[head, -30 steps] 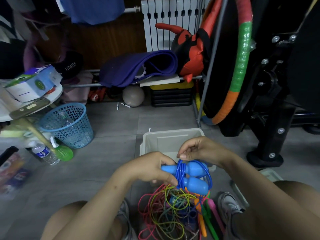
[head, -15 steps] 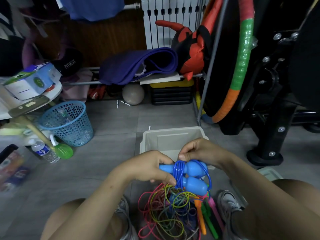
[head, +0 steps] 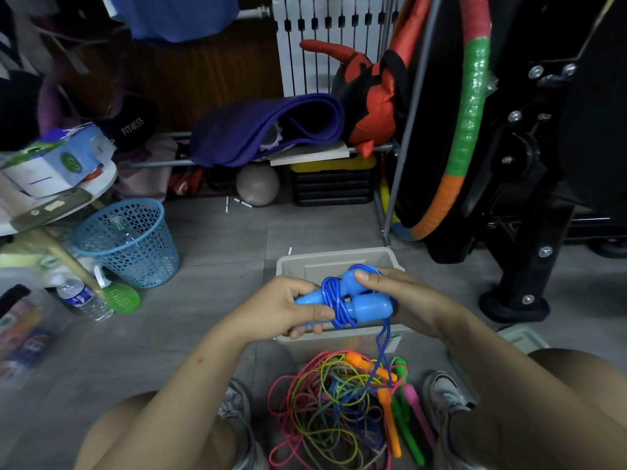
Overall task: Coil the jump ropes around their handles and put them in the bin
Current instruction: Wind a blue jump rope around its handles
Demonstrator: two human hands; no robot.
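Both hands hold a blue jump rope (head: 353, 300) over the grey bin (head: 334, 257). My left hand (head: 281, 310) grips the narrow ends of its two blue handles. My right hand (head: 400, 296) grips the thick ends, thumb on the upper handle. Blue cord is wound several times around the handles' middle, and a loose loop hangs down to the floor. A tangled pile of ropes (head: 342, 405) in pink, yellow, green and orange lies on the floor between my feet.
A blue mesh wastebasket (head: 127, 245) stands at the left, with a water bottle (head: 84, 298) beside it. A black machine base (head: 515, 300) and a hula hoop (head: 464, 130) stand at the right. A shelf with a purple mat (head: 268, 130) lies behind.
Both hands have risen with the blue rope and now hold it above the bin. The handles have tilted, and a loose loop of cord now hangs down.
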